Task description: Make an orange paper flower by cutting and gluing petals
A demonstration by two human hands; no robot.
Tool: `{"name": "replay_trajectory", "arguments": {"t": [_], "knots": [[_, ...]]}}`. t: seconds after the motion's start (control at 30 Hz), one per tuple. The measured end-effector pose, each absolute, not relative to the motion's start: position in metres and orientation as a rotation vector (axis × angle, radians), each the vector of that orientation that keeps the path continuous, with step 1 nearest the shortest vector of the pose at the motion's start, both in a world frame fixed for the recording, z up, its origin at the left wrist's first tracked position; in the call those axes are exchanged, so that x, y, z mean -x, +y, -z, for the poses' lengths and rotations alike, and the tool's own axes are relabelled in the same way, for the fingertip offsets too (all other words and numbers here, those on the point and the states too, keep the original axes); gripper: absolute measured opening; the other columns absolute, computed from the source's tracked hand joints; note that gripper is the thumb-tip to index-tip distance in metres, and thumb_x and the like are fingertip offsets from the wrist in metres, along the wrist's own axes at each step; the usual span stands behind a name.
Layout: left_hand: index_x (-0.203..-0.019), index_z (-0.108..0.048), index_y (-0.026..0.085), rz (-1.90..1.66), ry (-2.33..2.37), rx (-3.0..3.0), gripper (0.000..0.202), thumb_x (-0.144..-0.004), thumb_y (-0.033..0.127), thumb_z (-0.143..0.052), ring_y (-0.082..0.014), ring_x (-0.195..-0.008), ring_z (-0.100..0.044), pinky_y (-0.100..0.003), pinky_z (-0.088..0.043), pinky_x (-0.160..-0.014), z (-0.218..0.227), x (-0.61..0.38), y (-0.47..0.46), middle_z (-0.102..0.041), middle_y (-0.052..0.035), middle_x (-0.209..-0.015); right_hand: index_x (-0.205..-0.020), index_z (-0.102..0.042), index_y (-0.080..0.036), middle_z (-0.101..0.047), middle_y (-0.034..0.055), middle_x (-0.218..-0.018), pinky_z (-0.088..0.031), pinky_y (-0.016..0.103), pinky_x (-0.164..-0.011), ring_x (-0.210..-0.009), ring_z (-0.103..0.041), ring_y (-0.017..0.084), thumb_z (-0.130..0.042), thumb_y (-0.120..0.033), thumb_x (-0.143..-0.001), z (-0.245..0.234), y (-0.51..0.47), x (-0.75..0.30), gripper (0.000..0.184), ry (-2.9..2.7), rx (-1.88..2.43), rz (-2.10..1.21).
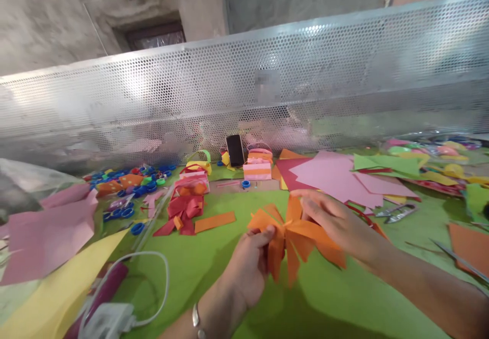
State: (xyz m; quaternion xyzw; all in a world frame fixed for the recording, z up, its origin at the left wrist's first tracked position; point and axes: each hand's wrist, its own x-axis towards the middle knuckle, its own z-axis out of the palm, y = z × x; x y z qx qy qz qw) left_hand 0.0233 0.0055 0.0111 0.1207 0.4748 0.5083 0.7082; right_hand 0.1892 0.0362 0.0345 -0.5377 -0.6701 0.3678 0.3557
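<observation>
Left hand [249,260] pinched paper flower [300,233], right hand [333,221] gripped petal [294,208] just above, apparently shaping; next needed steady pinch.

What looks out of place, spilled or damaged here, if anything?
The white adapter at lower left stands out mildly: its cable loops over the green surface, electrical gear beside craft paper. The phone propped upright at the back is no craft material either. No spill or clear damage shows.

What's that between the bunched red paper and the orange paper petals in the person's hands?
In the head view, a flat orange strip lies on the green surface between the bunched red paper and the orange paper petals.
</observation>
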Motion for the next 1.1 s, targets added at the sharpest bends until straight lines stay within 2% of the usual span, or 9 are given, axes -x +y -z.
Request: {"name": "replay_trajectory", "arguments": {"t": [0.1, 0.2, 0.3, 0.43, 0.57, 0.73, 0.83, 0.93, 1.1], "knots": [[-0.076, -0.059, 0.013, -1.12, 1.057, -0.259, 0.016, -0.09, 0.009, -0.053, -0.0107, -0.054, -0.062, -0.021, -0.049, -0.057, -0.01, -0.024, 0.005, -0.067, -0.002, -0.065, -0.122, -0.058, -0.021, -0.067, 0.0104, -0.102, -0.05, 0.038, -0.083, -0.101, -0.063, 0.027, -0.04, -0.066, -0.085, -0.029, 0.036, -0.191, 0.061, -1.681, 1.394, -1.027], [-0.078, -0.06, 0.013, -1.115, 1.045, -0.267, 0.016, -0.091, 0.009, -0.051, -0.0112, -0.059, -0.065, -0.02, -0.051, -0.062, -0.009, -0.024, 0.004, -0.069, -0.0045, -0.069, -0.125, -0.056, -0.022, -0.063, 0.0011, -0.076, -0.048, 0.033, -0.065, -0.076, -0.063, 0.022, -0.051, -0.053, -0.082, -0.022, 0.034, -0.191, 0.053, -1.712, 1.359, -1.094], [-0.083, -0.063, 0.012, -1.089, 1.007, -0.304, 0.009, -0.088, 0.013, -0.056, -0.0151, -0.063, -0.068, -0.022, -0.051, -0.06, -0.01, -0.024, 0.003, -0.072, -0.0068, -0.072, -0.124, -0.054, -0.02, -0.048, -0.0069, -0.059, -0.039, 0.028, -0.053, -0.057, -0.051, 0.017, -0.054, -0.045, -0.079, -0.016, 0.035, -0.191, 0.052, -1.779, 1.287, -1.114], [-0.087, -0.067, 0.012, -1.079, 0.96, -0.384, 0.018, -0.073, 0.018, -0.077, -0.0198, -0.071, -0.071, -0.025, -0.054, -0.064, -0.01, -0.023, 0.003, -0.074, -0.0083, -0.077, -0.122, -0.051, -0.014, -0.049, -0.0063, -0.06, -0.037, 0.027, -0.051, -0.055, -0.049, 0.016, -0.05, -0.042, -0.08, -0.015, 0.038, -0.189, 0.05, -1.876, 1.219, -1.074], [-0.079, -0.067, 0.012, -1.098, 0.951, -0.5, 0.031, -0.056, 0.006, -0.086, -0.0169, -0.066, -0.07, -0.02, -0.053, -0.06, -0.01, -0.023, 0.004, -0.073, -0.0052, -0.072, -0.127, -0.051, -0.014, -0.06, -0.0023, -0.066, -0.042, 0.027, -0.052, -0.057, -0.055, 0.016, -0.046, -0.039, -0.087, -0.019, 0.029, -0.196, 0.047, -1.971, 1.216, -0.891], [-0.077, -0.063, 0.013, -1.177, 1.205, -0.388, 0.022, -0.074, -0.008, -0.066, -0.0114, -0.053, -0.067, -0.017, -0.054, -0.051, -0.022, -0.023, 0.012, -0.072, -0.001, -0.067, -0.104, -0.068, -0.025, -0.072, 0.0046, -0.103, -0.05, 0.031, -0.081, -0.093, -0.066, 0.02, -0.053, -0.027, -0.087, -0.005, 0.005, -0.248, 0.023, -2.053, 1.395, -0.479], [-0.069, -0.06, 0.014, -1.203, 1.244, -0.337, 0.028, -0.078, -0.013, -0.059, -0.0097, -0.049, -0.066, -0.015, -0.054, -0.049, -0.031, -0.024, 0.013, -0.069, 0.0014, -0.06, -0.092, -0.069, -0.023, -0.072, 0.0033, -0.092, -0.052, 0.031, -0.075, -0.081, -0.066, 0.017, -0.051, -0.022, -0.093, 0.015, -0.008, -0.311, 0.018, -1.938, 1.685, -0.246], [-0.063, -0.055, 0.015, -1.228, 1.246, -0.303, 0.033, -0.079, -0.013, -0.057, -0.0075, -0.042, -0.061, -0.014, -0.051, -0.043, -0.031, -0.025, 0.013, -0.066, 0.0027, -0.057, -0.093, -0.065, -0.018, -0.068, 0.0025, -0.094, -0.054, 0.034, -0.073, -0.078, -0.064, 0.015, -0.059, -0.031, -0.094, 0.03, -0.011, -0.376, 0.014, -1.727, 1.977, -0.039], [-0.068, -0.058, 0.014, -1.258, 1.223, -0.257, 0.026, -0.082, -0.008, -0.058, -0.0077, -0.05, -0.065, -0.012, -0.053, -0.047, -0.022, -0.021, 0.016, -0.068, 0.0015, -0.062, -0.095, -0.066, -0.019, -0.068, 0.0029, -0.099, -0.055, 0.034, -0.077, -0.084, -0.065, 0.016, -0.057, -0.034, -0.096, 0.022, 0.017, -0.425, 0.017, -1.762, 2.032, -0.036]]}}
